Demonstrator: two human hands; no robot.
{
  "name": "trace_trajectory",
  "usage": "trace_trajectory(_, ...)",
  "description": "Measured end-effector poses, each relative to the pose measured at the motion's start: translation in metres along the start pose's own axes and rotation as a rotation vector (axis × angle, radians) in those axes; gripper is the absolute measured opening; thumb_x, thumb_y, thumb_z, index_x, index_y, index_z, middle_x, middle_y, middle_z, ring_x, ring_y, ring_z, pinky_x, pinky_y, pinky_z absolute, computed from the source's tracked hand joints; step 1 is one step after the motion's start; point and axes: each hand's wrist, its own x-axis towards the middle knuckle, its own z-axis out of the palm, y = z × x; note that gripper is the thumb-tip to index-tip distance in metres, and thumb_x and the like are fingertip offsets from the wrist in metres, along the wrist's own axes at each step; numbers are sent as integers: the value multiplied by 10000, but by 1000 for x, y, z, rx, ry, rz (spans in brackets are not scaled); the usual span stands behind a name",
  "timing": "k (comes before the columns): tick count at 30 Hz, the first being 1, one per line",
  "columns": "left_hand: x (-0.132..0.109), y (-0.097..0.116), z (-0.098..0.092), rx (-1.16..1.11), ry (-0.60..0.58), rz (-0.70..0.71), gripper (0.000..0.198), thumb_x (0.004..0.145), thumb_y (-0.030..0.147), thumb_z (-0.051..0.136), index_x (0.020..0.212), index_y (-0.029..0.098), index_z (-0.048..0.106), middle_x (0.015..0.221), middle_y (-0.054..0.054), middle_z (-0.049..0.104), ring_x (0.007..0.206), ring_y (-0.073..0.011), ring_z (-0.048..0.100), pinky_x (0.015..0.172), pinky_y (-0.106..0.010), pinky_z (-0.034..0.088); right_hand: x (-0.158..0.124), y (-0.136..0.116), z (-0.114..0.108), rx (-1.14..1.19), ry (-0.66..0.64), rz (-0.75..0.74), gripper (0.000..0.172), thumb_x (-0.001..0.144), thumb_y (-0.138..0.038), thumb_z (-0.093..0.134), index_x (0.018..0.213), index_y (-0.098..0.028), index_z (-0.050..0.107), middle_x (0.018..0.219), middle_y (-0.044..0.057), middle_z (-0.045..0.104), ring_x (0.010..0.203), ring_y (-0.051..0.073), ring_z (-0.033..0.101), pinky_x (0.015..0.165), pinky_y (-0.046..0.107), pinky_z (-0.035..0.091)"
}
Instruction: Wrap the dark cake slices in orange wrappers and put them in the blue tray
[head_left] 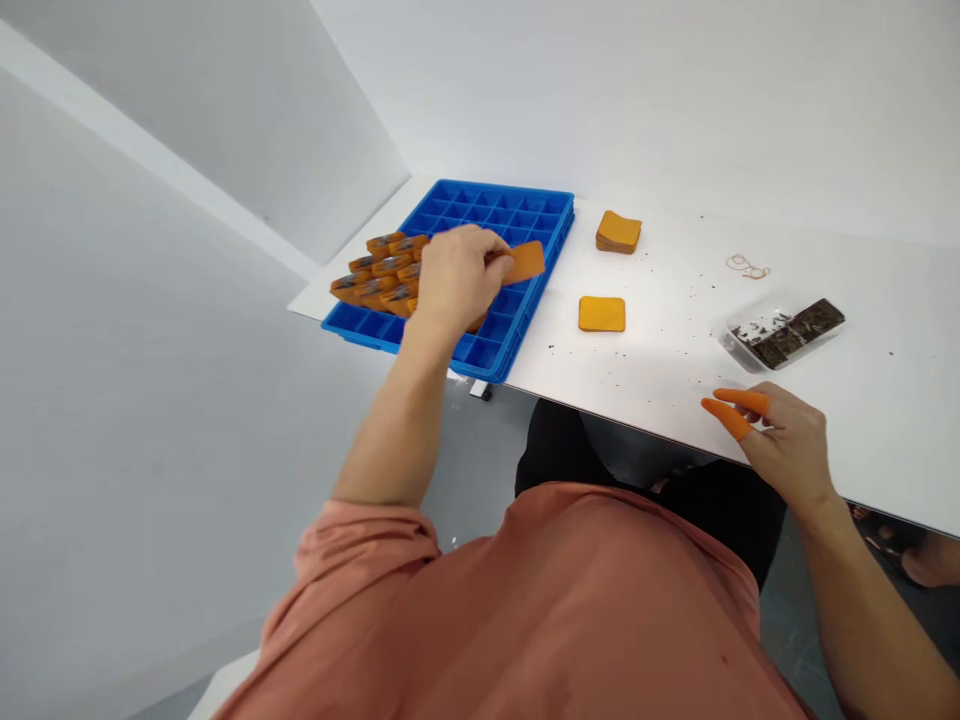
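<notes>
The tray [525, 215] lies at the left end of the table [675, 400], one corner jutting past the near edge. Rows of pieces [375, 275] sit in its left part. To the tray's right are a stack [619, 232], farther, and a single square [601, 314], nearer. Farther right lie rubber bands [747, 266], with a clear tub [784, 333] just nearer. The left hand [457, 280] is over the tray, pinching a second square [525, 262]. The right hand [787, 440] is at the table's near edge, below the tub.
</notes>
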Motion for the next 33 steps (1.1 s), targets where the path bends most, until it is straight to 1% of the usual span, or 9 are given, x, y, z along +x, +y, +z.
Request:
trace_trajectory(3, 42, -19, 14, 191, -129, -148, 246, 934, 240, 655, 1042, 279, 872, 1130, -85, 826, 1145, -360, 705, 1024, -502, 546, -16, 33, 10, -45, 45, 167, 311, 1034, -521, 745, 994, -239, 870, 786, 22, 726, 619, 173, 596, 600, 368, 469)
trace_trajectory(6, 58, -23, 35, 267, -204, -206, 302, 920, 256, 655, 1122, 271, 879, 1183, -97, 830, 1189, -389, 704, 1039, -521, 549, -24, 50, 17, -30, 101, 259, 299, 1011, -513, 764, 1019, -238, 881, 826, 30, 761, 657, 186, 633, 635, 370, 480)
trace_trajectory(8, 58, -23, 46, 276, -215, -205, 331, 925, 264, 645, 1159, 281, 877, 1208, -90, 832, 1203, -388, 706, 1049, -517, 550, -25, 53, 19, -20, 115, 271, 283, 996, -505, 781, 1023, -243, 887, 834, 30, 770, 664, 186, 642, 636, 364, 476)
trace_trajectory(11, 54, -25, 53, 278, -215, -192, 339, 940, 295, 627, 1169, 297, 878, 1213, -77, 834, 1213, -374, 704, 1055, -494, 553, -23, 50, 20, -25, 114, 255, 285, 995, -509, 777, 990, -247, 889, 801, 26, 761, 632, 176, 620, 609, 356, 462)
trace_trajectory(15, 50, -29, 53, 253, -188, -173, 323, 945, 327, 638, 1155, 292, 881, 1206, -70, 840, 1209, -361, 714, 1063, -474, 556, -22, 46, 21, -39, 116, 225, 293, 1005, -515, 766, 984, -247, 882, 804, 24, 758, 636, 172, 618, 608, 353, 473)
trace_trajectory(18, 50, -32, 51, 213, -167, -197, 287, 936, 324, 674, 1134, 297, 880, 1196, -54, 849, 1173, -350, 731, 1033, -464, 568, -22, 44, 20, -46, 108, 217, 298, 1010, -521, 759, 980, -249, 877, 798, 24, 752, 628, 175, 615, 597, 361, 474)
trace_trajectory(23, 49, -37, 52, 180, -173, -199, 233, 928, 334, 712, 1086, 288, 876, 1165, -63, 853, 1111, -347, 730, 987, -462, 570, -24, 44, 19, -54, 97, 221, 297, 1019, -520, 755, 992, -248, 871, 814, 33, 760, 640, 191, 628, 597, 378, 480)
trace_trajectory(27, 47, -34, 54, 201, -161, -188, 230, 933, 326, 696, 1080, 289, 869, 1142, -56, 856, 1109, -333, 725, 988, -438, 561, -26, 45, 19, -52, 97, 215, 305, 1023, -532, 749, 990, -253, 866, 843, 42, 777, 660, 205, 659, 615, 383, 505)
trace_trajectory(33, 34, -27, 57, 163, -126, -168, 288, 994, 327, 608, 1128, 239, 847, 1215, -85, 848, 1141, -306, 741, 1031, -411, 535, -28, 46, 19, -58, 93, 184, 284, 1038, -520, 743, 1010, -265, 866, 923, 63, 820, 694, 223, 701, 626, 389, 526)
